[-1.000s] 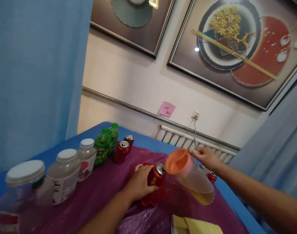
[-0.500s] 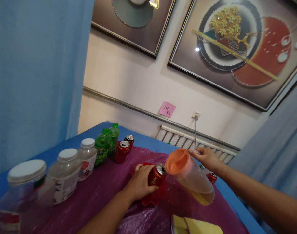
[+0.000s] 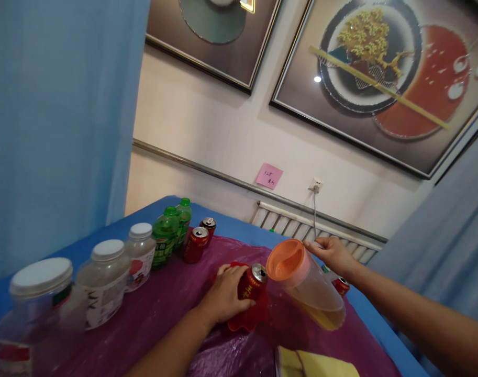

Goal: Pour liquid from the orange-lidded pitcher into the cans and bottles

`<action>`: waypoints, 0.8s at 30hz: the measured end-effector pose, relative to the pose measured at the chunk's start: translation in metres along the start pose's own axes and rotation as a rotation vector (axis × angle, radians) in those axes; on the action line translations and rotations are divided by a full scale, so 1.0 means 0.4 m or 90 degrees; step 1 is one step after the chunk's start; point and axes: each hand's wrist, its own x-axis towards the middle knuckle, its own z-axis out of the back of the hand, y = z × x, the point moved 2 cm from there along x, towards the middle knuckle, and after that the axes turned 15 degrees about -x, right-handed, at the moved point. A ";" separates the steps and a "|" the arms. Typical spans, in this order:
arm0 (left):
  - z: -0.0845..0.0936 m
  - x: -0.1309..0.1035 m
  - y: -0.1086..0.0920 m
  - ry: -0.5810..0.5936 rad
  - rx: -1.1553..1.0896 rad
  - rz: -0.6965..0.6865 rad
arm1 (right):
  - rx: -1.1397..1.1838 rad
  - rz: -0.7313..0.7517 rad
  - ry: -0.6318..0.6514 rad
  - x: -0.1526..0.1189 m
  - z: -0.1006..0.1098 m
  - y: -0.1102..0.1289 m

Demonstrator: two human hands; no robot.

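Observation:
My left hand (image 3: 228, 297) is wrapped round a red drink can (image 3: 253, 287), whose opened top faces up. Under the can lies a red scalloped dish (image 3: 242, 320), partly covered by my hand. With my right hand (image 3: 333, 255) I hold a clear plastic pitcher (image 3: 319, 296) by its handle. The pitcher leans left, its orange lid (image 3: 286, 262) close to the can's top, and yellowish liquid lies low in its body. I cannot make out any stream between lid and can. A folded yellow cloth (image 3: 317, 362) lies in front of the pitcher.
Clear jars with white lids (image 3: 107, 285) line the left side, followed by two green bottles (image 3: 165, 238) and two more cans (image 3: 196, 246). Another red can (image 3: 341, 286) stands behind the pitcher. Purple plastic sheeting (image 3: 160, 319) covers part of the blue table (image 3: 239, 224). A radiator (image 3: 297, 225) stands behind.

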 end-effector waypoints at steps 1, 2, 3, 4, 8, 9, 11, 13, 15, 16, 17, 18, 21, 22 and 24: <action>0.000 0.000 0.001 -0.002 0.000 -0.003 | 0.003 0.001 0.002 0.001 -0.001 -0.003; -0.001 0.000 0.003 -0.004 0.001 -0.005 | 0.006 0.002 0.002 0.001 -0.001 -0.005; -0.001 0.000 0.003 -0.004 0.003 -0.004 | 0.006 0.002 0.002 0.002 -0.001 -0.007; -0.001 0.000 0.004 -0.003 0.004 -0.003 | 0.005 0.002 0.000 0.002 -0.001 -0.008; 0.000 0.001 0.000 0.005 0.002 0.001 | 0.001 0.006 -0.010 0.002 -0.001 -0.009; 0.000 0.001 -0.001 0.007 0.002 0.001 | 0.003 0.007 -0.012 0.002 -0.001 -0.009; 0.000 0.002 -0.002 0.009 0.004 0.005 | 0.004 0.007 -0.010 0.001 -0.001 -0.010; 0.000 0.002 -0.002 0.010 0.005 0.008 | 0.000 0.004 -0.006 0.001 -0.001 -0.011; 0.000 0.002 -0.002 0.009 0.001 0.005 | -0.005 0.003 -0.001 0.000 -0.001 -0.011; 0.000 0.002 -0.002 0.010 -0.003 0.002 | -0.007 0.004 0.001 0.000 -0.001 -0.011; 0.000 0.002 -0.003 0.010 -0.007 -0.001 | -0.007 0.004 0.002 0.000 -0.001 -0.011; 0.001 0.001 -0.003 0.010 -0.010 -0.002 | -0.008 0.005 0.003 0.000 -0.001 -0.011; 0.001 0.001 -0.005 0.014 -0.012 -0.001 | -0.013 0.002 0.003 0.000 0.000 -0.010; 0.001 0.001 -0.005 0.014 -0.011 0.000 | -0.014 0.002 0.003 0.000 0.000 -0.009; 0.001 0.001 -0.005 0.012 -0.006 0.002 | -0.017 0.002 0.004 -0.001 0.001 -0.007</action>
